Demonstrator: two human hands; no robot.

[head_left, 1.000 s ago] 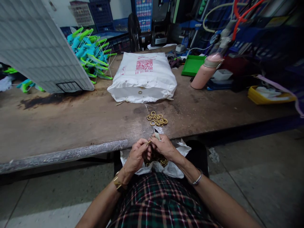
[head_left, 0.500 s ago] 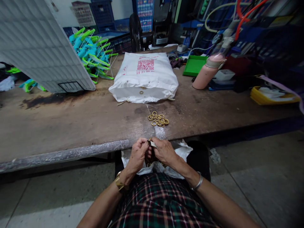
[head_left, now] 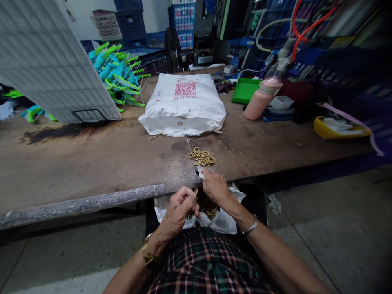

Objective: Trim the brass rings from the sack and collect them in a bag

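Over my lap, my left hand (head_left: pixel 181 206) is closed with a brass-coloured ring (head_left: pixel 196 191) pinched between thumb and forefinger. My right hand (head_left: pixel 216 187) grips a small knife (head_left: pixel 201 174) with a pale handle and a dark tip, held at the table's front edge and pointing up and left. Below both hands lies an open white sack (head_left: pixel 225 222) on my lap with many similar rings (head_left: pixel 211 212) in it, partly hidden by my hands. Just beyond the knife, a loose heap of brass-coloured rings (head_left: pixel 200 156) rests on the wooden table (head_left: pixel 122 163).
A full white sack (head_left: pixel 186 106) with red print stands behind the heap, a ring on its front. Left are a grey panel (head_left: pixel 67 73) and green-blue plastic parts (head_left: pixel 119 77). Right are a pink bottle (head_left: pixel 259 100), a green tray (head_left: pixel 245 90) and a yellow tray (head_left: pixel 337 130).
My hands have moved apart. The right hand with the knife has gone forward toward the heap, while the left stays over the lap with a ring now visible. The view has shifted slightly.
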